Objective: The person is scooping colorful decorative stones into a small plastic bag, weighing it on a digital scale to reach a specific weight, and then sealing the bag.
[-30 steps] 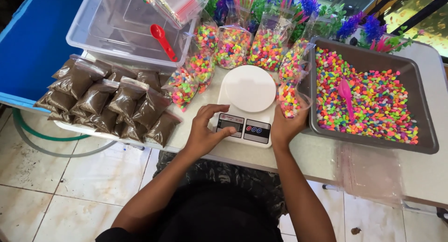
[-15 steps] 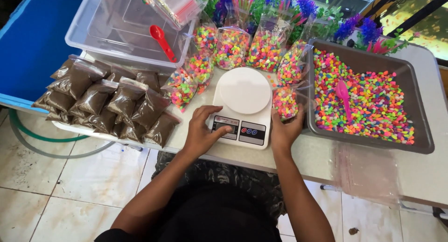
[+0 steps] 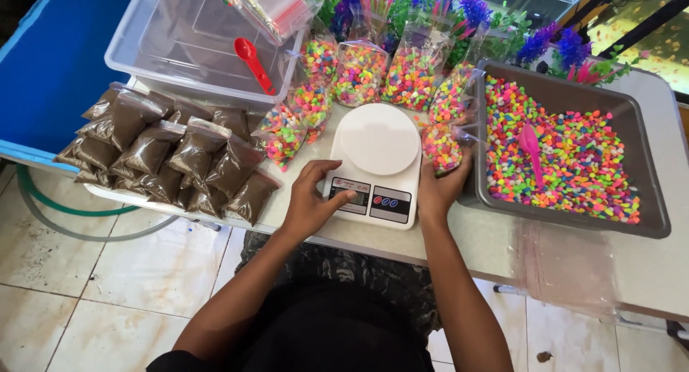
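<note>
The left hand (image 3: 310,200) lay at the bench's (image 3: 459,250) near edge, fingers curled, thumb pressing the white kitchen scale's (image 3: 377,164) front panel; the right hand (image 3: 439,189) cupped the scale's right side, fingers loosely spread against a small bag of coloured gravel (image 3: 441,146); the scale sat just inside the bench edge, hemmed by brown soil bags (image 3: 169,157) on the left and the grey tray (image 3: 649,221) of neon pebbles with a pink scoop (image 3: 531,146) on the right; beyond stood more gravel bags (image 3: 359,74) and a clear bin (image 3: 143,56) holding a red spoon (image 3: 252,62); bare bench showed only right of the hands.
</note>
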